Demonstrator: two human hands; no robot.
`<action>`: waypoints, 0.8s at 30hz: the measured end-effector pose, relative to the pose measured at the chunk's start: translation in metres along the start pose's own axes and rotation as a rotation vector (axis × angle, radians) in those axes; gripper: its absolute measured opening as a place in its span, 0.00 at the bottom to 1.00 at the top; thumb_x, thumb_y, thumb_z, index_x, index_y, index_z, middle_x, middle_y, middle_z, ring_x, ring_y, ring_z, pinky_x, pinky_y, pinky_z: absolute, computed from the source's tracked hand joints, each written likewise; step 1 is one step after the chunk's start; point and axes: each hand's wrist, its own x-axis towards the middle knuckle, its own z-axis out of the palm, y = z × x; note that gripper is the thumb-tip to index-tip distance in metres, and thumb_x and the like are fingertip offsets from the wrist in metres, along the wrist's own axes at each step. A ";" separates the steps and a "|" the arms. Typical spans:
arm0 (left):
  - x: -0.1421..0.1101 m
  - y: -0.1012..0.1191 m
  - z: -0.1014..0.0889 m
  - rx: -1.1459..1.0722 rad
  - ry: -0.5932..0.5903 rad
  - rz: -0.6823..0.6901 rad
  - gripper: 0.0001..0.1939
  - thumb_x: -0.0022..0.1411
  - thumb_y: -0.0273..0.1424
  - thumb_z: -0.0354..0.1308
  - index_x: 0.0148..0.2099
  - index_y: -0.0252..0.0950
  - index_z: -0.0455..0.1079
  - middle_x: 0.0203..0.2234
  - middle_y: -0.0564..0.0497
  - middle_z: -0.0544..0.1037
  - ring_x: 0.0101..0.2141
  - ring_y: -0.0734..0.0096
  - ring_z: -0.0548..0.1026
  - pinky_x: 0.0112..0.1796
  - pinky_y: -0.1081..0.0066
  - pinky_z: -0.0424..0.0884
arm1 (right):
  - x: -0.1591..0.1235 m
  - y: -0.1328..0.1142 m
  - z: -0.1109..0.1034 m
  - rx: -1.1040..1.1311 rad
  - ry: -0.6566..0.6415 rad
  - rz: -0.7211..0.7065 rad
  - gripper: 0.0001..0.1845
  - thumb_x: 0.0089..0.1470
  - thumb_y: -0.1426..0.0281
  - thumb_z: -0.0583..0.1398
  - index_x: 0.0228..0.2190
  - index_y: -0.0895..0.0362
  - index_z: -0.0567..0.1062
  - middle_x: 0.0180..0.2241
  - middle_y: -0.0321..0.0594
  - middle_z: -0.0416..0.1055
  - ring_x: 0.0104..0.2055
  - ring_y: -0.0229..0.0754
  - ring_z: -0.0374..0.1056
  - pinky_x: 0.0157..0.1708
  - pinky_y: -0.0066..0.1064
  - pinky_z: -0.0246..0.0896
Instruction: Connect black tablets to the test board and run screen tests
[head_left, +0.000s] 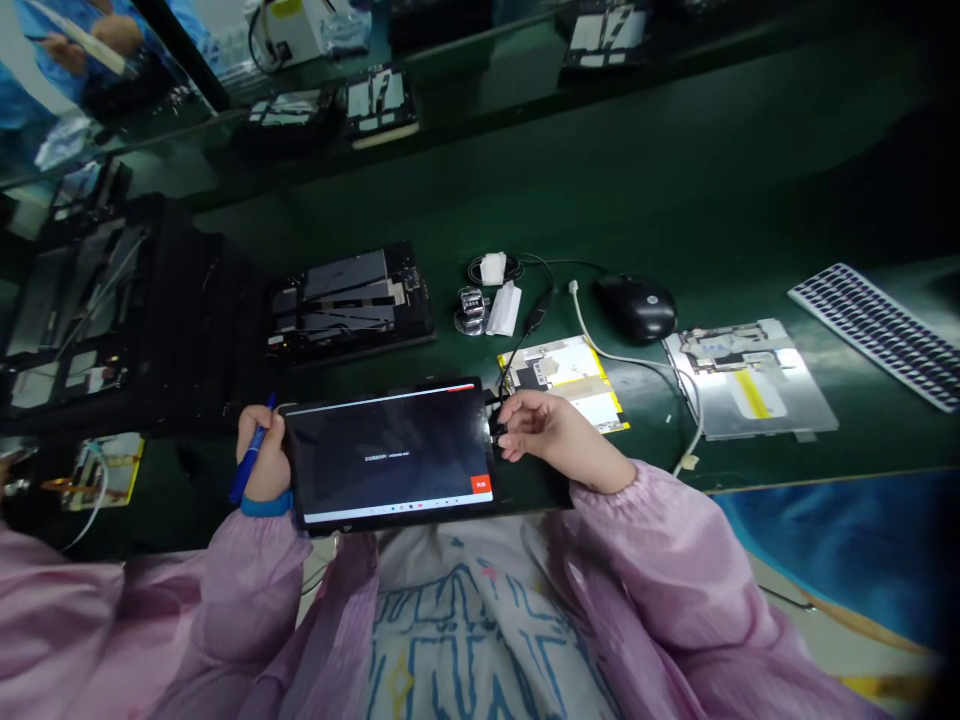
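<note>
tablet (pixel 390 455): black, lying flat on green mat (pixel 600 200), screen lit, dark with small white text, red button at lower right | blue pen (pixel 244 480): slim, slanting, just beside tablet's left edge | black plug (pixel 496 425): at tablet's right edge, thin black cable leading away

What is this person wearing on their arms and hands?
The left sleeve and right sleeve are loose, pale pink and gathered at the cuffs. A blue wristband circles the left wrist. The left hand and right hand are bare, without gloves.
</note>
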 end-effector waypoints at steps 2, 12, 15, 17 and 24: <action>0.000 0.000 0.000 -0.006 0.001 0.001 0.21 0.47 0.40 0.67 0.27 0.37 0.57 0.23 0.57 0.68 0.26 0.75 0.67 0.28 0.74 0.62 | 0.001 0.001 0.000 -0.026 -0.002 -0.003 0.24 0.34 0.59 0.72 0.28 0.56 0.68 0.18 0.28 0.67 0.22 0.36 0.71 0.25 0.29 0.71; 0.000 -0.013 -0.008 -0.085 -0.016 -0.084 0.18 0.47 0.36 0.66 0.28 0.38 0.57 0.20 0.58 0.64 0.21 0.77 0.62 0.23 0.76 0.58 | -0.016 0.010 -0.003 -0.844 0.067 -0.501 0.11 0.57 0.61 0.58 0.34 0.55 0.76 0.33 0.43 0.77 0.32 0.43 0.74 0.34 0.36 0.71; -0.001 -0.018 -0.011 -0.115 -0.041 -0.123 0.17 0.48 0.35 0.65 0.29 0.38 0.57 0.18 0.59 0.62 0.20 0.77 0.61 0.22 0.77 0.57 | -0.020 0.013 -0.004 -1.119 0.081 -0.678 0.12 0.60 0.65 0.55 0.36 0.55 0.77 0.34 0.44 0.77 0.34 0.44 0.74 0.35 0.35 0.70; -0.001 -0.020 -0.013 -0.154 -0.057 -0.134 0.17 0.48 0.35 0.65 0.29 0.38 0.57 0.19 0.58 0.64 0.20 0.77 0.62 0.23 0.77 0.59 | -0.021 0.015 -0.003 -1.247 0.095 -0.761 0.12 0.60 0.66 0.55 0.37 0.56 0.77 0.31 0.44 0.77 0.31 0.43 0.73 0.32 0.34 0.68; -0.002 -0.021 -0.014 -0.167 -0.095 -0.156 0.17 0.49 0.35 0.64 0.30 0.38 0.55 0.19 0.59 0.63 0.20 0.77 0.63 0.23 0.76 0.59 | -0.020 0.014 0.003 -1.356 0.096 -0.867 0.11 0.61 0.68 0.54 0.35 0.58 0.75 0.26 0.41 0.73 0.28 0.40 0.69 0.28 0.30 0.62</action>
